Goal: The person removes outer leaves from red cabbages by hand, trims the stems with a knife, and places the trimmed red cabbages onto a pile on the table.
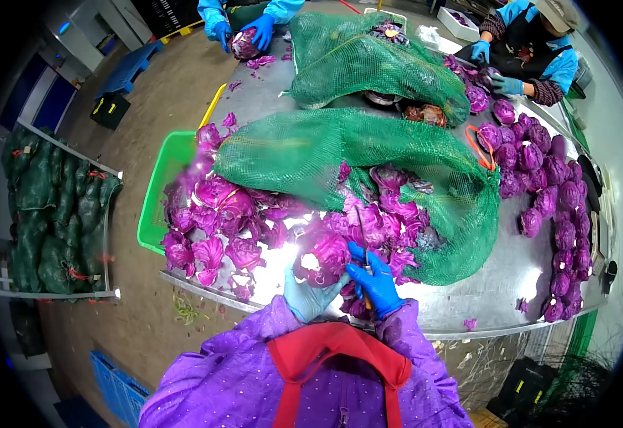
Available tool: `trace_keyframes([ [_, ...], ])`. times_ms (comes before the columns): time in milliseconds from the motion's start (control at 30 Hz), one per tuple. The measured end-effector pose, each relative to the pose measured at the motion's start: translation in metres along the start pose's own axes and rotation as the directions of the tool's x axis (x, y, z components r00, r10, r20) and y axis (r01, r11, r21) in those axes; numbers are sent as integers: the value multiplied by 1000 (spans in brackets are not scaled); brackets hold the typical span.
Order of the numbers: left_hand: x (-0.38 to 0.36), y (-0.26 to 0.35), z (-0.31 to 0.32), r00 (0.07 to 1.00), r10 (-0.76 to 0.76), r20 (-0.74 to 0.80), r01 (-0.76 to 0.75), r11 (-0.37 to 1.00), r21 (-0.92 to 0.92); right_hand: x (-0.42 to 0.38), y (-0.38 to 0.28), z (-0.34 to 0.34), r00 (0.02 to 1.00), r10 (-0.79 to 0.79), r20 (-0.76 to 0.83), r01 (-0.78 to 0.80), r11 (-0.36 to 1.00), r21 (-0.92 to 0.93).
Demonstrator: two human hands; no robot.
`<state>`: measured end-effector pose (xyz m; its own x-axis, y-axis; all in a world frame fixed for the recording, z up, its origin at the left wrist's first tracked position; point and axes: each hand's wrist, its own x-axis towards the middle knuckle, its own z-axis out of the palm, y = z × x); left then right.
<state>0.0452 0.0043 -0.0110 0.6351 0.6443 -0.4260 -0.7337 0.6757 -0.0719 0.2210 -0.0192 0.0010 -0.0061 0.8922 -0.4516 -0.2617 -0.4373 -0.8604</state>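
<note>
My left hand [306, 296], in a pale blue glove, cups a red cabbage [323, 257] from below at the table's near edge. A whitish cut stem faces up on the cabbage. Just right of it, my right hand [377, 279], in a darker blue glove, is closed around a knife [362, 227]. Its thin blade points away from me, and the handle end shows below the fingers. Loose purple cabbage leaves [215, 203] are heaped to the left. More leaves lie beyond my right hand, beside a green mesh bag [283, 150].
A green crate [156, 182] stands at the table's left edge. Another mesh bag [368, 60] lies farther back. Trimmed cabbages [555, 171] line the right side of the metal table [490, 303]. Two co-workers in blue gloves handle cabbages at the far side. Filled sacks [55, 214] sit on a rack at left.
</note>
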Motion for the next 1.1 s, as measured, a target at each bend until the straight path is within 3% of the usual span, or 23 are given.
trace_keyframes([
  [133,9,1,-29,999,-13,-30,11,999,-47,16,29,1,989,-146,-9,139,961,-237],
  [200,20,-1,-44,991,21,-135,-28,998,-50,20,37,5,966,-257,5,239,891,-387],
  [233,24,-4,-44,981,43,-189,-53,998,-44,16,27,8,978,-209,26,201,885,-421],
  [300,28,-8,-42,949,73,-307,-68,997,24,17,39,8,957,-286,40,262,799,-541],
  [333,25,-8,-42,935,47,-352,-21,997,77,16,45,7,946,-321,48,285,750,-596],
  [467,30,10,-96,836,5,-548,215,917,337,16,50,1,970,-241,35,216,789,-576],
  [533,21,0,-82,873,372,-315,9,634,774,14,47,-1,962,-265,66,245,731,-637],
  [600,26,-12,-85,819,569,83,-200,147,969,12,41,-4,973,-223,66,214,749,-627],
  [633,18,-4,-53,870,493,13,-135,212,968,12,38,-5,977,-204,66,200,757,-622],
  [733,12,12,-24,811,576,100,153,-375,914,15,35,-12,964,-243,112,257,726,-637],
  [767,13,16,-22,800,557,222,101,-490,866,19,39,-14,944,-299,135,309,668,-677],
  [833,23,20,-27,834,492,249,-29,-411,911,28,48,-14,894,-401,200,405,533,-743],
  [900,30,24,-33,843,466,269,-123,-321,939,24,42,-6,924,-342,168,355,610,-708],
  [1100,33,11,-34,806,502,314,-166,-318,934,21,29,4,963,-265,52,216,639,-739],
])
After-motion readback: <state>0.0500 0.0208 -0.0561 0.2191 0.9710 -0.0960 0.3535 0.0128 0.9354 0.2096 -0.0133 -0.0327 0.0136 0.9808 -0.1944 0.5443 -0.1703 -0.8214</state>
